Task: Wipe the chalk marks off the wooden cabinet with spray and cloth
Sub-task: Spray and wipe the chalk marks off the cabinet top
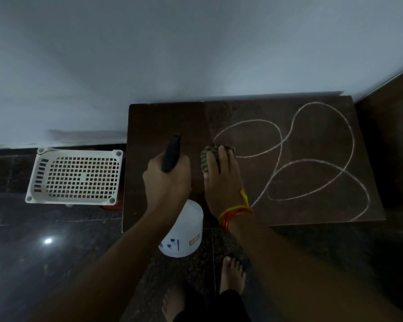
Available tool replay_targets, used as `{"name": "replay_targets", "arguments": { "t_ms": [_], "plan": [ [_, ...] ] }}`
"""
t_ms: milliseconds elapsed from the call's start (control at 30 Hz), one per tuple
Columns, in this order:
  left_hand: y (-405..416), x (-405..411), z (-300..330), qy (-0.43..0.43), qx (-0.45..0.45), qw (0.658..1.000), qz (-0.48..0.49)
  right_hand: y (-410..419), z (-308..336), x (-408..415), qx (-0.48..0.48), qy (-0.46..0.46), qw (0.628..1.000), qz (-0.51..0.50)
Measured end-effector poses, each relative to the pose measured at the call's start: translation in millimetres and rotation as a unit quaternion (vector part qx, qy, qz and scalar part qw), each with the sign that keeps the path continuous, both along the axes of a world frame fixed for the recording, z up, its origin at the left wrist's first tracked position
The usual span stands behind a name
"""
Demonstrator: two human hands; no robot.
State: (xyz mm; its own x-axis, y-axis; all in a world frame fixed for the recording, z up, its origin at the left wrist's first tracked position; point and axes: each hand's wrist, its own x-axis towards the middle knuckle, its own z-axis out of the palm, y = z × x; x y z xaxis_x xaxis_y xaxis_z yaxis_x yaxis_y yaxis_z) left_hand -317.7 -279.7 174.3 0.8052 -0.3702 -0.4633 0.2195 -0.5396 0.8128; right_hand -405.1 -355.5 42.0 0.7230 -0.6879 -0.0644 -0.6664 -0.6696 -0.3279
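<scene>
The dark wooden cabinet top [163, 122] stands against the wall. White looping chalk marks [316, 159] cover its right half; the left half shows none. My left hand [168, 182] grips a white spray bottle [184, 231] by its black trigger head, held over the cabinet's front left part with the nozzle pointing toward the wall. My right hand [221, 180] lies flat, pressing a checked cloth [211, 152] onto the top at the left end of the chalk loops. Orange and yellow threads circle my right wrist.
A white perforated plastic basket [77, 175] sits on the dark polished floor to the left of the cabinet. A dark wooden panel [396, 135] stands at the right. My bare feet [233, 275] are on the floor before the cabinet.
</scene>
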Motion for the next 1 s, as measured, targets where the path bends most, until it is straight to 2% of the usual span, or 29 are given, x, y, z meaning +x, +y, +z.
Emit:
{"name": "replay_targets", "arguments": {
  "t_ms": [167, 467, 700, 1000],
  "plan": [
    [-14, 4, 5, 0.019, -0.008, 1.0, 0.005, 24, 5, -23, 0.014, 0.015, 1.0, 0.001],
    [-29, 19, 1, -0.003, -0.019, 1.0, -0.005, -50, -1, 46, -0.011, -0.023, 1.0, 0.004],
    [-36, 21, -1, 0.022, -0.012, 1.0, 0.008, -23, -2, 24, -0.001, -0.013, 1.0, -0.01],
    [-39, 28, -3, -0.015, -0.022, 1.0, -0.015, -94, -6, 93, -0.014, -0.014, 1.0, -0.005]
  ]
}}
